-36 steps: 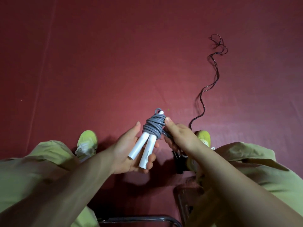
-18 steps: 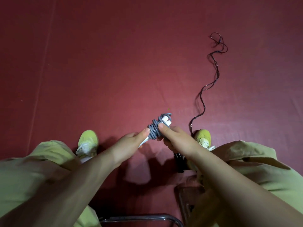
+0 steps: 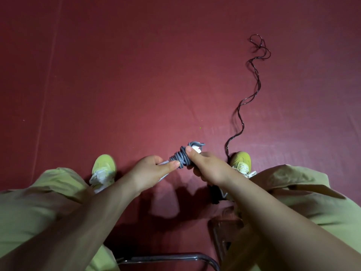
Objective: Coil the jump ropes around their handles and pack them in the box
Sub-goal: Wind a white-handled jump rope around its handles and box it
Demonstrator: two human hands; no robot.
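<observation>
Rope bundle: we hold the grey jump rope [image 3: 180, 158] coiled around its white handles [image 3: 196, 149] in mid-air between our knees, above the red floor [image 3: 136, 85].
Left hand: our left hand [image 3: 150, 171] is closed around the lower, near part of the handles, thumb lying along them and touching the edge of the coil.
Right hand: our right hand [image 3: 210, 167] is closed on the far side of the coil, thumb pressing down on the grey turns close to the handle tips.
Long axis: the bundle runs from lower left to upper right, handle tips and a small grey loop pointing away from us toward the right.
Handling: we judge the cord soft and springy, light, and likely to unwind if the thumbs lift; the handles look stiff and smooth, so they could slide inside the wraps.
Where to hold: we would keep one grip on the bare handle shafts and the other pinning the last turn until the free end is tucked.
Second rope: a dark jump rope [image 3: 254, 89] trails loose across the floor, well apart from the bundle, its near end running down beside our right shoe [image 3: 241, 160].
Box: we cannot pick it out with certainty here.
</observation>
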